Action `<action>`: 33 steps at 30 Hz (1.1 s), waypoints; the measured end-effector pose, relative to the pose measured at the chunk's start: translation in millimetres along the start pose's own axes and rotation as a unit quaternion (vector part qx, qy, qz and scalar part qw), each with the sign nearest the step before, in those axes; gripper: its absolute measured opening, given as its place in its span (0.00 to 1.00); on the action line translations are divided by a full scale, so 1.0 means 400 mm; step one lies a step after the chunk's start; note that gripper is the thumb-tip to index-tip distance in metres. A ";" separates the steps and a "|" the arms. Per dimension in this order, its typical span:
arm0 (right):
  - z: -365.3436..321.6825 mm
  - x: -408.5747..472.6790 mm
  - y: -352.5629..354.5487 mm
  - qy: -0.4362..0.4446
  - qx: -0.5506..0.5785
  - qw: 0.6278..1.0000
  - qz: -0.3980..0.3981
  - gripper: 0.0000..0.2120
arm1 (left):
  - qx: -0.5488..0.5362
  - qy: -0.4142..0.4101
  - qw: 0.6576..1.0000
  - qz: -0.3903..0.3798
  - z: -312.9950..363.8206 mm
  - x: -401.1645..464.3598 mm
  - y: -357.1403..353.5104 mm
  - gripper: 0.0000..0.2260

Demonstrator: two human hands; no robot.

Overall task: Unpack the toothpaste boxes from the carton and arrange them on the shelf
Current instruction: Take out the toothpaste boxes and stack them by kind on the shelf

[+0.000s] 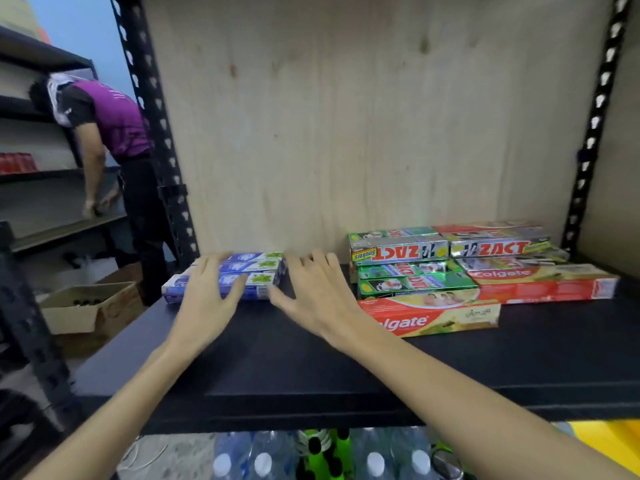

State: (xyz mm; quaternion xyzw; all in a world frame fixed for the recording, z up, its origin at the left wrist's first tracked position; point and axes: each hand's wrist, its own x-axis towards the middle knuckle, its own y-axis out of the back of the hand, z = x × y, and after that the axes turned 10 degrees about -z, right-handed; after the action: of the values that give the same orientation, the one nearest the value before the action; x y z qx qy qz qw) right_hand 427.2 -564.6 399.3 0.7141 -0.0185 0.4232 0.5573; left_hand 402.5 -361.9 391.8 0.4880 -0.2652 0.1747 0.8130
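Arranging step. My left hand (pixel 204 292) lies flat, fingers released, on the blue toothpaste boxes (pixel 249 277) at the shelf's (pixel 311 368) far left; right hand (pixel 311 292) spread loose beside their right end, grasping nothing. Next, I judge: square the stack, fetch more. Carton (pixel 90 306) on floor, left.

Head view, close, down onto shelf (pixel 311 368)

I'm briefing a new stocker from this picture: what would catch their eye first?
Two bare hands reach over the black shelf: the left hand lies flat on the blue toothpaste boxes at the back left, the right hand open beside them. Bright red and green Zact and Colgate boxes fill the back right.
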 end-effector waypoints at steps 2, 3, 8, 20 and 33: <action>0.054 -0.012 0.046 -0.013 0.001 1.000 0.006 0.23 | -0.023 -0.005 0.999 -0.021 0.072 0.021 -0.038 0.20; 0.091 -0.021 0.065 -0.027 0.003 1.000 0.008 0.24 | -0.033 -0.010 0.999 -0.029 0.108 0.034 -0.057 0.20; 0.326 -0.083 0.131 -0.112 -0.018 0.994 0.004 0.27 | -0.079 -0.014 0.992 -0.096 0.257 0.123 -0.162 0.22; 0.676 -0.135 0.138 -0.146 -0.013 0.986 -0.082 0.33 | -0.244 0.040 0.943 -0.224 0.339 0.241 -0.357 0.25; 0.636 -0.116 0.144 -0.103 -0.005 0.991 -0.081 0.36 | -0.228 0.051 0.954 -0.190 0.342 0.213 -0.303 0.20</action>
State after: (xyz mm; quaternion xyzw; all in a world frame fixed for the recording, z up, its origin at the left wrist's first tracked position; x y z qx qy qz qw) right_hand 517.3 -813.6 410.3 0.7502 -0.0201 0.3013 0.5882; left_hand 500.5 -537.0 410.5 0.3215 -0.1585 -0.0233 0.9332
